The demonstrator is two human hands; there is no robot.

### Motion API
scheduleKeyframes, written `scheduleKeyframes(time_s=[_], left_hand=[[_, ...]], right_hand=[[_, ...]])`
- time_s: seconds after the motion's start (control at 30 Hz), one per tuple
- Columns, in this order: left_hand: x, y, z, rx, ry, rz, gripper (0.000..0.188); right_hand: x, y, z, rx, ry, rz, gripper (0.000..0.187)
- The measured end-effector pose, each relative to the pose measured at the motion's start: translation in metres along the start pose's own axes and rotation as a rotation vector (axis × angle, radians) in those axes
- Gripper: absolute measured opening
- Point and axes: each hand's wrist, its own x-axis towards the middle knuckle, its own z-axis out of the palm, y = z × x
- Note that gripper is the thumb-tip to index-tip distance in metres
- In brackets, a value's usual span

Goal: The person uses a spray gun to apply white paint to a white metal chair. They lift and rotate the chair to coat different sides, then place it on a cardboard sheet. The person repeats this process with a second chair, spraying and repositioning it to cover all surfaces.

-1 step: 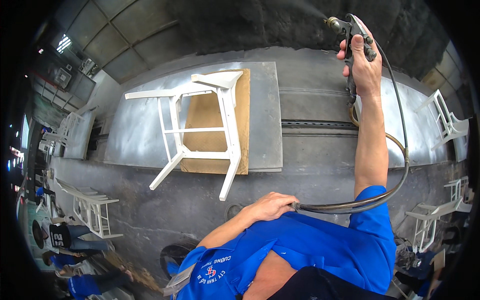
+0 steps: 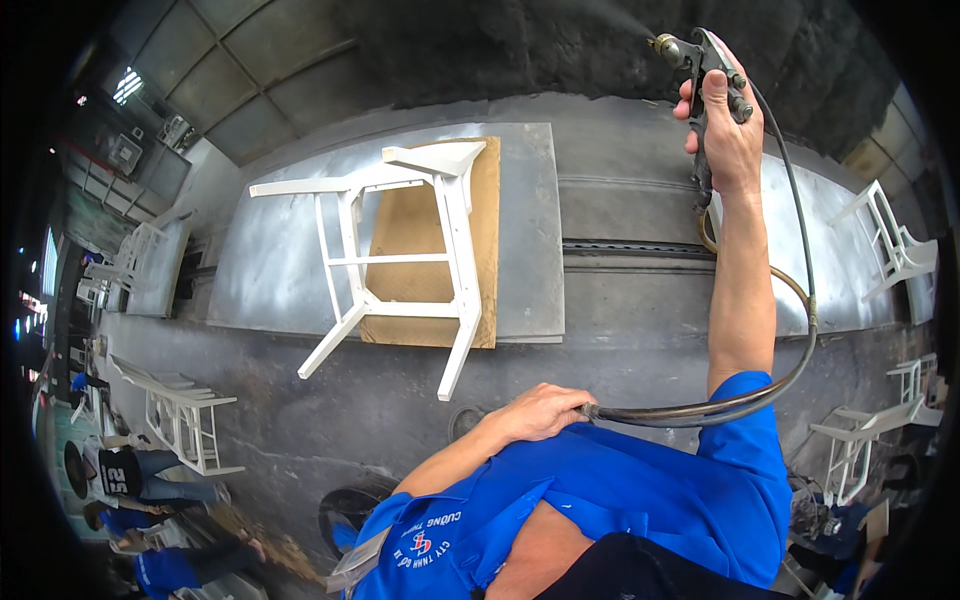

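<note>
Raised at the upper right, my right hand [image 2: 735,140] is closed around the handle of a metal spray gun [image 2: 678,54], its nozzle facing left. A faint mist trails from the nozzle. My left hand [image 2: 543,411], low in front of my body, is wrapped around the dark hoses [image 2: 690,412], which loop up past my right forearm to the gun. To the left, apart from both hands, a white chair frame [image 2: 458,240] lies tipped over with its legs pointing toward me. Under it is a brown board [image 2: 410,225].
The board rests on a grey metal-topped table [image 2: 530,230]. Another such surface [image 2: 800,230] lies beyond my right forearm, near a white chair [image 2: 885,240]. More white chairs [image 2: 195,420] stand at the left. Several people [image 2: 125,475] are at the lower left.
</note>
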Motion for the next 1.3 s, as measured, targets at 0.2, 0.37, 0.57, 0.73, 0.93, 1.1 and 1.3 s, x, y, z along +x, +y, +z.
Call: scheduleKeyframes(time_s=[0.2, 0.37, 0.57, 0.73, 0.93, 1.1, 1.3], left_hand=[[0.001, -0.007, -0.011, 0.042, -0.017, -0.001, 0.029], [-0.006, -0.013, -0.016, 0.001, 0.064, -0.026, 0.023], [-0.020, -0.008, -0.020, -0.058, 0.103, -0.214, 0.020], [-0.026, -0.003, -0.023, -0.037, 0.134, -0.283, 0.024], [-0.027, -0.006, -0.024, -0.026, 0.169, -0.309, 0.018], [-0.023, -0.010, -0.026, -0.048, 0.143, -0.308, 0.020], [-0.023, -0.010, -0.032, -0.044, 0.106, -0.340, 0.026]], right_hand=[[-0.002, 0.013, 0.006, 0.035, -0.045, 0.012, 0.063], [-0.065, 0.057, 0.026, 0.063, -0.225, 0.264, 0.060], [-0.170, 0.116, 0.071, 0.053, -0.463, 0.619, 0.052], [-0.195, 0.149, 0.096, -0.053, -0.543, 0.502, 0.053], [-0.229, 0.166, 0.103, -0.091, -0.680, 0.416, 0.055], [-0.262, 0.172, 0.098, -0.096, -0.812, 0.618, 0.054], [-0.278, 0.183, 0.099, -0.105, -0.771, 0.556, 0.055]])
